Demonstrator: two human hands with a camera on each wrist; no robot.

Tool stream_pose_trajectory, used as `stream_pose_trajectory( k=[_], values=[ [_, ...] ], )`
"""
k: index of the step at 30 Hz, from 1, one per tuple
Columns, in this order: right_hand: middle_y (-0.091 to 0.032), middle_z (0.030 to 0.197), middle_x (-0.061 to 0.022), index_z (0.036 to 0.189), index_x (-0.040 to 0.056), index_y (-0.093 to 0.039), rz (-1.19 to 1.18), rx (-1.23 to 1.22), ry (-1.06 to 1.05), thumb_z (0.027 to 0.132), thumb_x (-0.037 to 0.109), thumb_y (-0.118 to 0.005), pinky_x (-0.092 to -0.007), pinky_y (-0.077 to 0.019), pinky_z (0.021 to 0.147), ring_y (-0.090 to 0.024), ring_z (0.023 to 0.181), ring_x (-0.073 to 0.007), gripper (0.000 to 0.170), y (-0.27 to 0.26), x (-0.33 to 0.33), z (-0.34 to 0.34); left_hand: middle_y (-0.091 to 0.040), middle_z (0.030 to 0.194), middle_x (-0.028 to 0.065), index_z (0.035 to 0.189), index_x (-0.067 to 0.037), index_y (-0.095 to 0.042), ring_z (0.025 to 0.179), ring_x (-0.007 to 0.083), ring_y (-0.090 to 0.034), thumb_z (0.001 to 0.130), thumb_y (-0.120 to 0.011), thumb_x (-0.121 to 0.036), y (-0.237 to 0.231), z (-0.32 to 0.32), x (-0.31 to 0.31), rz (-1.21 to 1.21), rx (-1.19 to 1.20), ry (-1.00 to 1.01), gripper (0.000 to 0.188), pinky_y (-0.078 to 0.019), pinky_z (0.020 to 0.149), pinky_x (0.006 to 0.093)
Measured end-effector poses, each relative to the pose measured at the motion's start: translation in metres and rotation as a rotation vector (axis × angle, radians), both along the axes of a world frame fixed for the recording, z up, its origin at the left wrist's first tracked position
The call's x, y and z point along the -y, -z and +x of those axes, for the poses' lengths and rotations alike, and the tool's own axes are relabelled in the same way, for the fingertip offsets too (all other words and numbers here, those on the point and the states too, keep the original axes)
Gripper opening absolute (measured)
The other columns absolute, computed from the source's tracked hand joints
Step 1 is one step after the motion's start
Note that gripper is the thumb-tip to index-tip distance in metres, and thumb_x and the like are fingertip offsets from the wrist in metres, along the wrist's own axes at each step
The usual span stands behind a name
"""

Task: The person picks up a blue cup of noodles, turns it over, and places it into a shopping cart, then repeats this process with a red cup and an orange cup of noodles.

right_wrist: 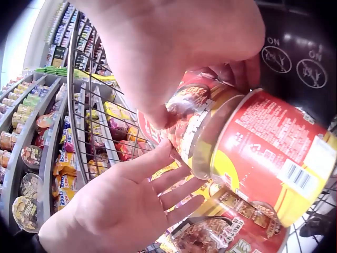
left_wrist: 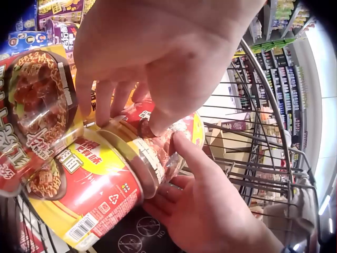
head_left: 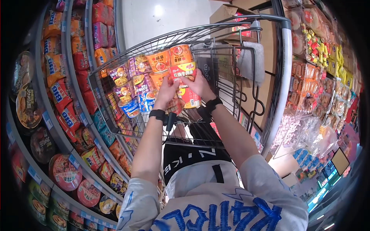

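Inside a wire shopping cart, both hands grip a red-and-yellow instant noodle cup [head_left: 182, 71], thumbs on its near side and fingers around its sides. In the head view, my left hand [head_left: 166, 93] is on the left of the cup and my right hand [head_left: 201, 87] on the right. A second red-and-yellow noodle cup [left_wrist: 100, 195] lies end to end with the held one, its barcode showing. Another cup of the same colours [right_wrist: 226, 232] lies close below the left fingers. Orange noodle cups [head_left: 180, 54] stand just beyond the hands.
Purple noodle cups [head_left: 142, 82] and blue ones [head_left: 131, 108] fill the cart's left part. The wire cart [head_left: 154, 35] surrounds the hands. Shelves of noodle packs [head_left: 63, 94] run along the left; packaged snacks [head_left: 308, 77] line the right. A cardboard box [head_left: 227, 15] stands beyond the cart.
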State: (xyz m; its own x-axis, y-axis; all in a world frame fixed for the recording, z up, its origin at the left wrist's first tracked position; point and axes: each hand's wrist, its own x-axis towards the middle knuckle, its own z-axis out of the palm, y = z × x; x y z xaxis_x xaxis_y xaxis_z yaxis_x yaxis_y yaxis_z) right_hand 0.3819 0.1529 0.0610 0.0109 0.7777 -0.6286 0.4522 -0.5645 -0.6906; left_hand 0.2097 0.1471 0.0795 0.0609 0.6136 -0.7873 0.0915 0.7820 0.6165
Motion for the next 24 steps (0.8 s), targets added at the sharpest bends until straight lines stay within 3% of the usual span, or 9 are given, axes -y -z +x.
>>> stream_pose_trajectory(
  k=[6, 10, 12, 13, 16, 18, 19, 21, 24],
  values=[
    [-0.063, 0.112, -0.0325, 0.124, -0.0112, -0.045, 0.031, 0.056, 0.001, 0.076, 0.054, -0.075, -0.0455, -0.0512, 0.089, -0.063, 0.105, -0.0441, 0.086, 0.004, 0.002, 0.000, -0.058, 0.128, 0.0192, 0.147, -0.001, -0.030, 0.112, 0.0233, -0.060, 0.095, -0.066, -0.026, 0.001, -0.005, -0.003, -0.016, -0.110, 0.144, 0.068, -0.0516, 0.091, 0.0327],
    [-0.063, 0.110, -0.0319, 0.123, -0.0113, -0.045, -0.025, 0.122, -0.025, 0.076, 0.055, -0.075, -0.0460, -0.0514, 0.088, -0.063, 0.103, -0.0443, 0.087, 0.004, 0.003, 0.002, -0.055, 0.131, 0.0204, 0.147, 0.000, -0.031, 0.115, 0.0244, -0.059, 0.094, -0.067, -0.029, 0.017, -0.006, 0.002, -0.013, -0.042, 0.126, 0.070, -0.0507, 0.094, 0.0332],
    [-0.069, 0.105, -0.0238, 0.120, -0.0091, -0.049, -0.022, 0.218, -0.042, 0.079, 0.044, -0.078, -0.0378, -0.0534, 0.083, -0.070, 0.096, -0.0330, 0.074, 0.006, 0.003, 0.000, -0.058, 0.127, 0.0193, 0.147, 0.000, -0.032, 0.114, 0.0241, -0.060, 0.094, -0.066, -0.027, 0.019, -0.005, 0.003, 0.009, -0.023, 0.123, 0.068, -0.0511, 0.092, 0.0329],
    [-0.069, 0.105, -0.0238, 0.120, -0.0091, -0.049, -0.023, 0.219, -0.044, 0.079, 0.044, -0.078, -0.0378, -0.0534, 0.083, -0.070, 0.096, -0.0330, 0.074, 0.007, 0.003, 0.000, -0.058, 0.127, 0.0193, 0.147, 0.000, -0.032, 0.114, 0.0241, -0.060, 0.094, -0.066, -0.027, 0.018, -0.004, 0.003, 0.008, -0.023, 0.121, 0.068, -0.0511, 0.092, 0.0329],
    [-0.068, 0.107, -0.0236, 0.124, -0.0075, -0.048, -0.032, 0.115, 0.001, 0.079, 0.042, -0.078, -0.0388, -0.0531, 0.084, -0.069, 0.098, -0.0335, 0.073, 0.016, 0.006, 0.002, -0.061, 0.125, 0.0179, 0.147, 0.001, -0.032, 0.110, 0.0233, -0.062, 0.095, -0.065, -0.024, 0.019, -0.001, 0.005, 0.038, 0.082, 0.061, 0.066, -0.0518, 0.090, 0.0331],
    [-0.063, 0.116, -0.0291, 0.126, -0.0050, -0.046, -0.071, 0.071, -0.036, 0.078, 0.044, -0.076, -0.0469, -0.0501, 0.091, -0.061, 0.108, -0.0433, 0.075, 0.021, 0.007, 0.002, -0.064, 0.121, 0.0165, 0.145, 0.001, -0.035, 0.104, 0.0212, -0.065, 0.093, -0.064, -0.020, 0.025, 0.001, 0.006, 0.111, -0.014, 0.130, 0.063, -0.0525, 0.087, 0.0324],
    [-0.063, 0.116, -0.0291, 0.126, -0.0050, -0.046, -0.073, 0.071, -0.036, 0.078, 0.044, -0.076, -0.0469, -0.0501, 0.091, -0.061, 0.108, -0.0433, 0.075, 0.021, 0.009, 0.003, -0.064, 0.121, 0.0165, 0.145, 0.001, -0.035, 0.104, 0.0212, -0.065, 0.093, -0.064, -0.020, 0.029, 0.001, 0.007, 0.109, -0.014, 0.130, 0.063, -0.0525, 0.087, 0.0324],
    [-0.063, 0.115, -0.0296, 0.126, -0.0045, -0.047, -0.075, 0.117, -0.017, 0.079, 0.040, -0.075, -0.0468, -0.0493, 0.093, -0.061, 0.109, -0.0436, 0.070, 0.022, 0.010, 0.003, -0.056, 0.135, 0.0201, 0.145, -0.001, -0.036, 0.122, 0.0263, -0.056, 0.098, -0.056, -0.018, 0.035, 0.000, 0.004, 0.013, -0.029, 0.172, 0.054, -0.0450, 0.100, 0.0345],
    [-0.063, 0.115, -0.0297, 0.126, -0.0038, -0.048, -0.042, 0.120, 0.002, 0.080, 0.038, -0.075, -0.0464, -0.0492, 0.093, -0.061, 0.109, -0.0442, 0.068, 0.023, 0.012, 0.002, -0.056, 0.135, 0.0185, 0.142, 0.000, -0.041, 0.123, 0.0264, -0.056, 0.098, -0.053, -0.015, 0.041, -0.002, 0.002, 0.017, -0.188, 0.262, 0.048, -0.0447, 0.101, 0.0350]
  ],
)
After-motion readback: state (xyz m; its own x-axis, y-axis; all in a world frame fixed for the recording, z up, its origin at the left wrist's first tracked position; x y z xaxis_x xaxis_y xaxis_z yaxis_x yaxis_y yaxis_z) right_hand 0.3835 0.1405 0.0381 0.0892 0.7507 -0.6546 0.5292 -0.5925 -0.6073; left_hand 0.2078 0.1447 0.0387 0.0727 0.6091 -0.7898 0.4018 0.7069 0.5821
